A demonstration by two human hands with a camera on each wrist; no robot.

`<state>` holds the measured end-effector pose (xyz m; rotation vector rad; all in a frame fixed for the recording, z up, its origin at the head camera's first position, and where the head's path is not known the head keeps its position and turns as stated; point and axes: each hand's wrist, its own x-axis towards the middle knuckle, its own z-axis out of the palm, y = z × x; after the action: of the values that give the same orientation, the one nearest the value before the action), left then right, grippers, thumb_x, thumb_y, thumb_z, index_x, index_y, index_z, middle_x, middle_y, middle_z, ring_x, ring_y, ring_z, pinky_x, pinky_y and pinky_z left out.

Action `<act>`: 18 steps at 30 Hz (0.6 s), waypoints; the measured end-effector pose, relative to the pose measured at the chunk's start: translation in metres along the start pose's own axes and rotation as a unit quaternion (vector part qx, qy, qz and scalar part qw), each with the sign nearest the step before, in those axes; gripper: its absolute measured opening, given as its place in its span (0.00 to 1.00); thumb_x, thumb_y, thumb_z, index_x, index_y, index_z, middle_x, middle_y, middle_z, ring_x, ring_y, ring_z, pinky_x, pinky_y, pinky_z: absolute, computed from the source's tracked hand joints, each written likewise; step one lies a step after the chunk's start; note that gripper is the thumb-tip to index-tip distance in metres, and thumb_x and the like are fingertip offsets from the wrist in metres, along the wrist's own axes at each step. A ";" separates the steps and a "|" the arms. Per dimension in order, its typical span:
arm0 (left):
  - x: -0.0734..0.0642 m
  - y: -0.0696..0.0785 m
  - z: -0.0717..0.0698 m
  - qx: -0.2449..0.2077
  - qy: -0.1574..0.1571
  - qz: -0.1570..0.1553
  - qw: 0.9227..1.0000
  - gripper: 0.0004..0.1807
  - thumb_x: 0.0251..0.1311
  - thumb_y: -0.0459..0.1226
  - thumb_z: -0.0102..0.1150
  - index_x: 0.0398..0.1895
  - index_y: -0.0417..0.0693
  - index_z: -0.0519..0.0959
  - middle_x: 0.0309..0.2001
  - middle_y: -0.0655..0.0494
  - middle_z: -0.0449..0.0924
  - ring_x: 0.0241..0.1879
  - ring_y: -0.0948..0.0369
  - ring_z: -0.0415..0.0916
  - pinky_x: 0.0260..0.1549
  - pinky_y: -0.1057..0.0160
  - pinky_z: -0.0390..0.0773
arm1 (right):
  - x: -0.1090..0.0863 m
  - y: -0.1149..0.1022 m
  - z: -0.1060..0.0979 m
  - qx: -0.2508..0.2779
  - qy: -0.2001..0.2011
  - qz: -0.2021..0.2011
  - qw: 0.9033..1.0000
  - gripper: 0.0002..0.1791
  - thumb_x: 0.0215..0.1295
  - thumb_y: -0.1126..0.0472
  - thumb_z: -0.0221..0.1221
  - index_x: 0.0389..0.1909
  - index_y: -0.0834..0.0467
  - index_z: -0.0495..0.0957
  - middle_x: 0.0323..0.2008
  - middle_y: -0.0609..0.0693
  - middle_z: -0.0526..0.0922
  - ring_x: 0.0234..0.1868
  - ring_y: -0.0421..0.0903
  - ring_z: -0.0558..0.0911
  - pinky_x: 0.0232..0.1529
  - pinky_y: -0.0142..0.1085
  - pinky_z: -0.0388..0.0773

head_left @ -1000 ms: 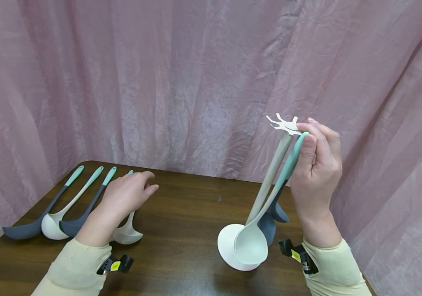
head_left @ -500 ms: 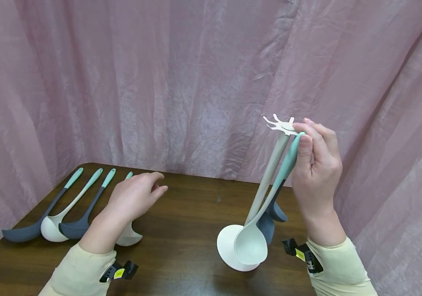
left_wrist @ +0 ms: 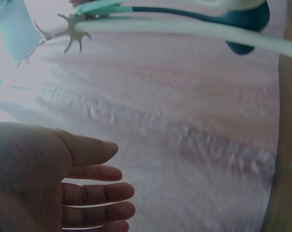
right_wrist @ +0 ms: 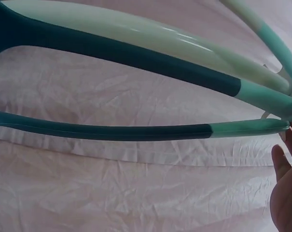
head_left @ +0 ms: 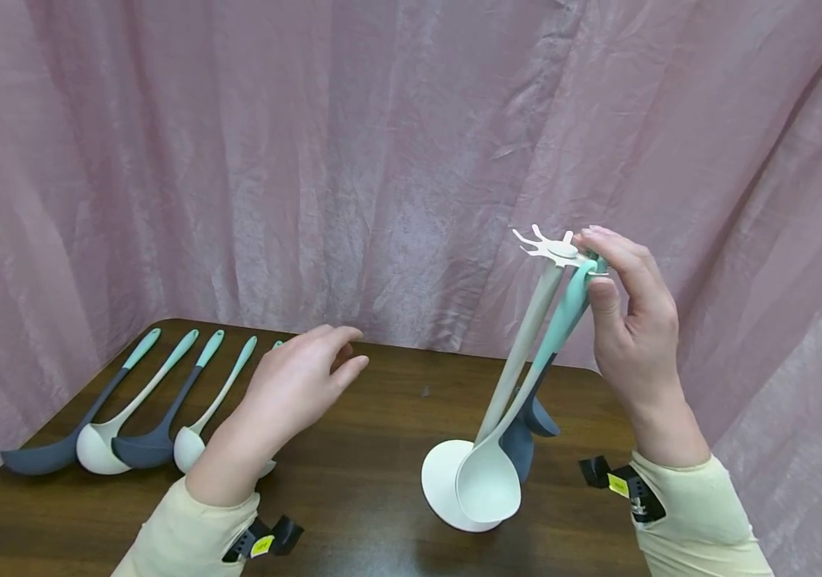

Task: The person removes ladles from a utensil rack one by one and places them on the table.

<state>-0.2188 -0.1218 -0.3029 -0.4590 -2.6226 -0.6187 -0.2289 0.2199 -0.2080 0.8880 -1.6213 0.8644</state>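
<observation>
A white utensil stand (head_left: 519, 361) rises from a round base (head_left: 447, 513) to a crown of hooks (head_left: 562, 250). From its right side hang a white ladle (head_left: 490, 485) with a mint handle and two dark blue utensils (head_left: 517, 449), whose handles (right_wrist: 136, 53) cross the right wrist view. My right hand (head_left: 645, 336) is beside these hooks, fingers above and thumb below, spread apart from the ladle's handle; whether a fingertip touches a hook cannot be told. Relaxed and holding nothing, my left hand (head_left: 303, 381) hovers over the table, partly covering a utensil whose mint tip (head_left: 277, 344) shows.
Along the table's left side lie a dark blue utensil (head_left: 43, 458), a white ladle (head_left: 101, 449), another dark blue utensil (head_left: 144, 450) and a smaller white ladle (head_left: 189, 449). A pink curtain (head_left: 382, 160) hangs behind the wooden table (head_left: 360, 497).
My right hand has loosened its pinch on the white ladle's handle top and drawn slightly right; the ladle hangs on the stand. My left hand has moved right, uncovering the small white ladle.
</observation>
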 end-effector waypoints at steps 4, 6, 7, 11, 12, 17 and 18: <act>0.001 0.014 0.002 -0.013 0.025 0.025 0.999 0.19 0.76 0.44 0.71 0.64 0.50 0.86 0.48 0.55 0.87 0.40 0.57 0.82 0.38 0.51 0.83 | -0.001 0.005 -0.001 0.019 -0.010 0.009 1.000 0.41 0.81 0.36 0.56 0.65 0.73 0.78 0.58 0.69 0.85 0.65 0.47 0.83 0.68 0.36 0.73; 0.002 0.021 0.003 -0.022 0.035 0.037 0.998 0.19 0.76 0.45 0.71 0.64 0.50 0.86 0.52 0.55 0.88 0.45 0.55 0.85 0.43 0.50 0.84 | -0.001 0.008 -0.002 0.023 -0.015 0.016 0.999 0.41 0.82 0.36 0.55 0.67 0.73 0.77 0.58 0.68 0.85 0.64 0.45 0.83 0.66 0.35 0.73; 0.002 0.024 0.005 -0.027 0.040 0.043 0.998 0.19 0.76 0.44 0.71 0.65 0.49 0.86 0.54 0.54 0.88 0.48 0.55 0.86 0.45 0.49 0.85 | -0.002 0.009 -0.003 0.022 -0.018 0.018 0.999 0.41 0.82 0.36 0.55 0.67 0.72 0.77 0.59 0.67 0.85 0.64 0.45 0.82 0.66 0.35 0.73; 0.004 0.039 0.009 -0.041 0.061 0.068 0.995 0.19 0.75 0.44 0.72 0.64 0.48 0.86 0.57 0.54 0.88 0.54 0.53 0.87 0.49 0.48 0.85 | -0.001 0.012 -0.005 0.014 -0.019 0.013 1.000 0.40 0.82 0.35 0.54 0.63 0.71 0.81 0.61 0.66 0.85 0.68 0.49 0.81 0.72 0.40 0.72; 0.005 0.043 0.011 -0.044 0.066 0.074 0.994 0.19 0.75 0.44 0.72 0.64 0.48 0.86 0.56 0.54 0.88 0.55 0.53 0.87 0.49 0.48 0.85 | -0.001 0.012 -0.005 0.014 -0.018 0.009 1.000 0.40 0.82 0.35 0.54 0.62 0.71 0.82 0.61 0.66 0.85 0.69 0.51 0.81 0.73 0.42 0.72; 0.005 0.063 0.018 -0.064 0.083 0.104 0.989 0.20 0.74 0.45 0.74 0.63 0.49 0.87 0.55 0.55 0.89 0.52 0.55 0.86 0.45 0.51 0.86 | -0.002 0.010 -0.005 0.021 -0.010 0.004 1.000 0.37 0.82 0.37 0.55 0.57 0.71 0.85 0.59 0.64 0.87 0.70 0.59 0.81 0.74 0.47 0.72; 0.005 0.066 0.020 -0.068 0.085 0.109 0.988 0.20 0.74 0.45 0.74 0.63 0.49 0.86 0.55 0.55 0.89 0.52 0.55 0.86 0.45 0.51 0.86 | -0.002 0.009 -0.004 0.022 -0.008 0.005 1.000 0.37 0.82 0.37 0.56 0.57 0.71 0.86 0.58 0.64 0.87 0.69 0.59 0.81 0.74 0.46 0.73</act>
<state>-0.2029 -0.0553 -0.2935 -0.6912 -2.3402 -0.7313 -0.2348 0.2282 -0.2102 0.9200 -1.6279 0.9056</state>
